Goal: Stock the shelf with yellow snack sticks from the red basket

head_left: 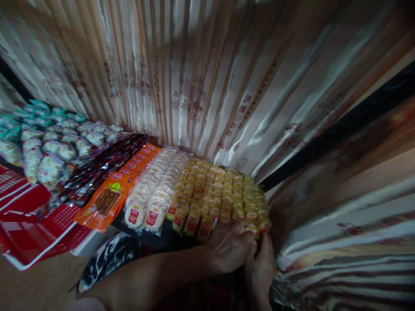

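Observation:
Rows of small yellow-wrapped snack packets (210, 190) stand upright at the right end of the dark shelf. My left hand (228, 246) reaches across to their front right corner, its fingers curled against a yellow packet. Close beside it, touching, my right hand (262, 263) closes around the front of the last packets, thumb toward my left hand. The dim light and my own fingers hide part of what they grip. Left of the yellow rows lie two rows of round white cakes (154, 190) in clear wrappers.
Orange snack bags (110, 196), dark shiny packets (103, 166), white-and-clear packets (52, 166) and green packets (42, 108) continue leftward. Red plastic baskets (42, 235) stand below at the left. A pleated printed curtain (194, 69) hangs behind, with a black bar (340, 125) at the right.

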Demonstrator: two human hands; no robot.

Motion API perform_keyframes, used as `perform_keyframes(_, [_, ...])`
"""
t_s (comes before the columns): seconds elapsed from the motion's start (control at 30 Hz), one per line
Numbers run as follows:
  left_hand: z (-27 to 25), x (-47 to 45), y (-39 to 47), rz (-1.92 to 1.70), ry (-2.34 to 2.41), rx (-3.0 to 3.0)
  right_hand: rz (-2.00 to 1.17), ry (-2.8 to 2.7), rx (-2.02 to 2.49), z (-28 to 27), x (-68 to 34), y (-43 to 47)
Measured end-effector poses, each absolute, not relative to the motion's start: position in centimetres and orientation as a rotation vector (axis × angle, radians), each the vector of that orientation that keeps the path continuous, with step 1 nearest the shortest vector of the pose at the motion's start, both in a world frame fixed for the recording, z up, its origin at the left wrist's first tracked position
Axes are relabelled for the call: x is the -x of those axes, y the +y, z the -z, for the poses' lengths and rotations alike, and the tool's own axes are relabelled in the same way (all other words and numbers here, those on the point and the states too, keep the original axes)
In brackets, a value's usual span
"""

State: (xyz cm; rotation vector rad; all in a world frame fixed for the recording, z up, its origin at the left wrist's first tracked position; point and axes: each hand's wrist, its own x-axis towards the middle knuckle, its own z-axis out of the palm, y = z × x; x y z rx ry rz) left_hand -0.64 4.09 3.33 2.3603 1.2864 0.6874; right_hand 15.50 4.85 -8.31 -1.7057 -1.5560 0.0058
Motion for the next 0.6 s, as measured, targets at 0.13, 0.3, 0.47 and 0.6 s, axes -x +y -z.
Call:
perform_keyframes(0.13, [-2.5,4.9,2.0,-0.766,1.489,-2.217,0.046,-1.524,1.732,6.5,-14.2,4.1])
perform_keyframes(0.3, [-1.3,8.9,0.7,-0.805,1.689,-2.116,0.131,-1.46,1.789,4.1,-11.0,1.5])
perform_keyframes(0.47, [-0.7,9.8,-0.3,-0.797,1.684,-2.116,-0.035,-1.572,1.655,4.1,-5.9,-0.7])
perform_keyframes(0.6, [-0.1,9.1,-0.8,-0.794,1.657,-2.143,-0.179,-1.648,1.694,5.9,-3.8,-0.8])
